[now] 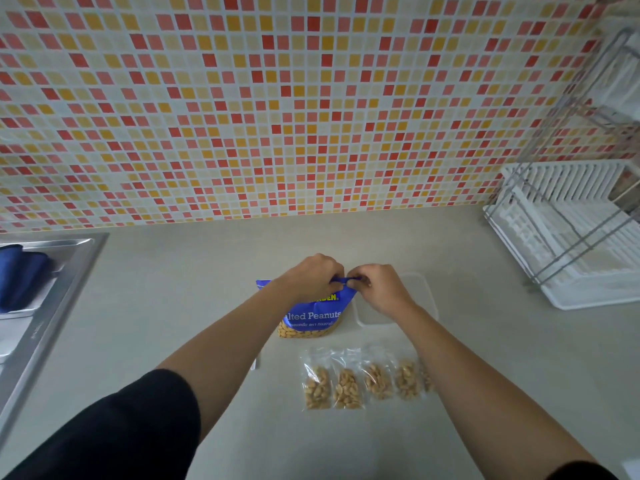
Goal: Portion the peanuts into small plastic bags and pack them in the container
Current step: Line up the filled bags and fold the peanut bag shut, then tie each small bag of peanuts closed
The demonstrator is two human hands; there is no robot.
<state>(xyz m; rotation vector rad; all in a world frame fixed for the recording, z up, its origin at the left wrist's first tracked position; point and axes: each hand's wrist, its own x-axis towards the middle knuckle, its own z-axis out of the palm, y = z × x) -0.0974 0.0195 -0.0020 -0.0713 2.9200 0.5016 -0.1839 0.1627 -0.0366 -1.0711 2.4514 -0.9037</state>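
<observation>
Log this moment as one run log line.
stage: peanut bag top pinched | left hand and right hand: both on it | filled small bags: row on counter | container: no bags visible inside

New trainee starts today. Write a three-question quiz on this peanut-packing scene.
1. True or false: both hands pinch the top of the blue peanut bag.
2. Where are the filled small bags? A) in the container B) on the counter, in a row C) in the sink
3. Which hand is nearer the clear container?

Key:
1. True: left hand and right hand meet at its top edge.
2. B
3. The right hand.
</observation>
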